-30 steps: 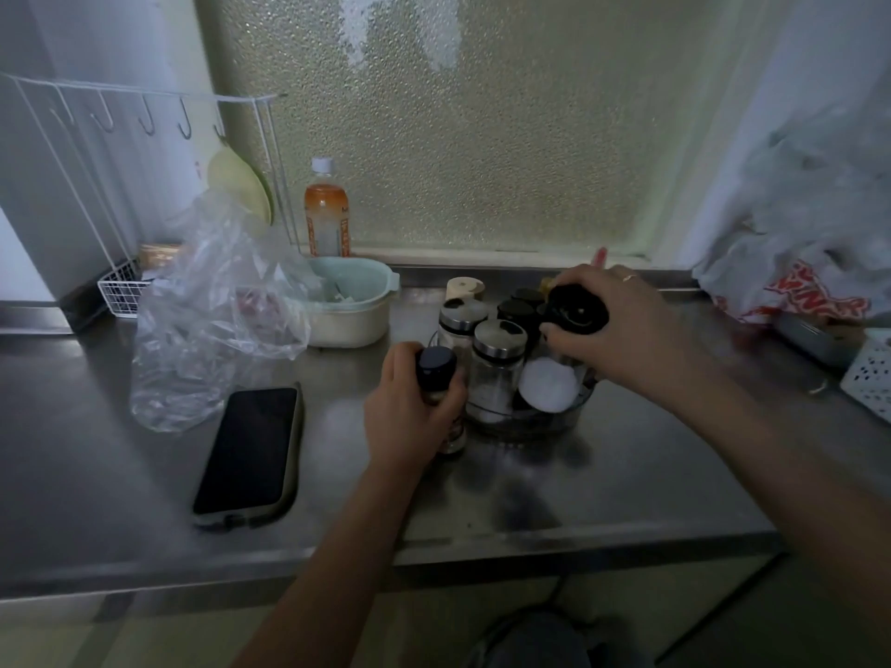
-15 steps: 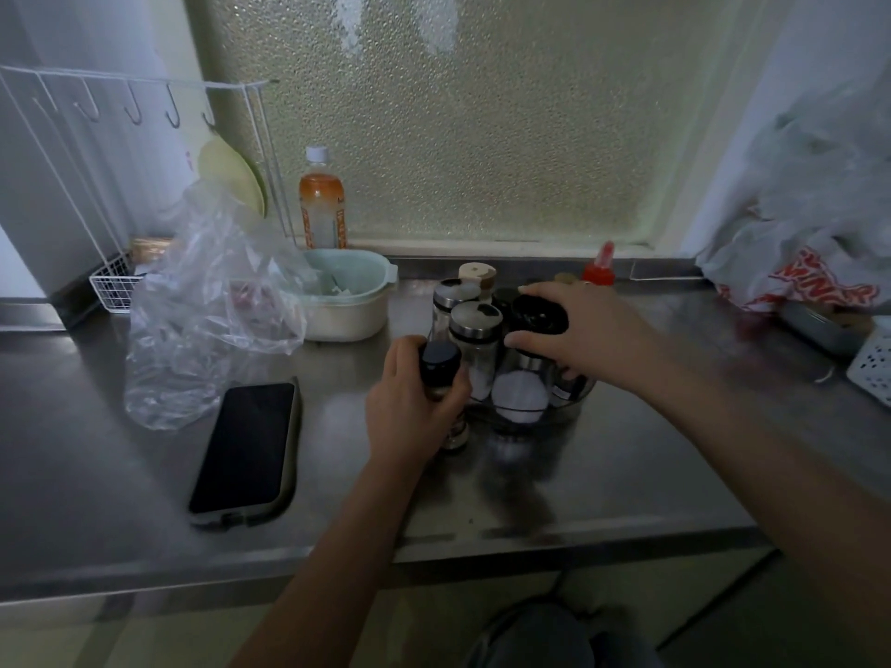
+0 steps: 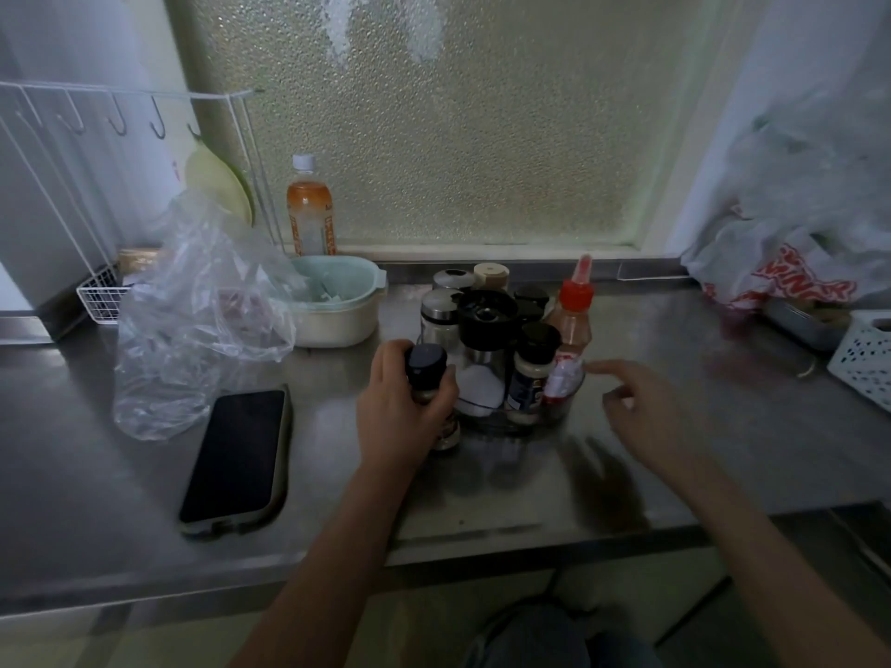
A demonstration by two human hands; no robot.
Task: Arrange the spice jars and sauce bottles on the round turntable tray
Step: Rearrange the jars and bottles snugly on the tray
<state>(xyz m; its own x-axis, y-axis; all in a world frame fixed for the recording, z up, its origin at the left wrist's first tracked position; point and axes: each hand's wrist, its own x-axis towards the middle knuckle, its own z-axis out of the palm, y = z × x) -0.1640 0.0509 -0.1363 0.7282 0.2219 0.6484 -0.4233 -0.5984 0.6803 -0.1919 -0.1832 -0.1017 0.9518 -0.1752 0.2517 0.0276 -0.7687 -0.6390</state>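
Note:
A clear round turntable tray [image 3: 561, 413] stands mid-counter, crowded with several jars. A tall glass jar with a wide black lid [image 3: 486, 311] and white powder sits in its front. A small black-capped spice jar [image 3: 535, 366] and a red-capped sauce bottle [image 3: 571, 330] stand on its right side. My left hand [image 3: 402, 402] is shut on a dark-capped spice jar [image 3: 425, 366] at the tray's left edge, its base on the counter. My right hand [image 3: 646, 409] hovers open just right of the tray, holding nothing.
A phone [image 3: 236, 458] lies left of my left arm on the steel counter. A crumpled clear plastic bag [image 3: 193, 325], a pale bowl [image 3: 337, 306] and an orange drink bottle [image 3: 308, 209] stand behind it. A wire rack [image 3: 103, 296] is far left; bags [image 3: 790, 262] and a white basket [image 3: 868, 354] far right.
My right hand has let go of the black-lidded jar, now standing on the tray, and drawn back to the right. The left hand still holds its jar beside the tray.

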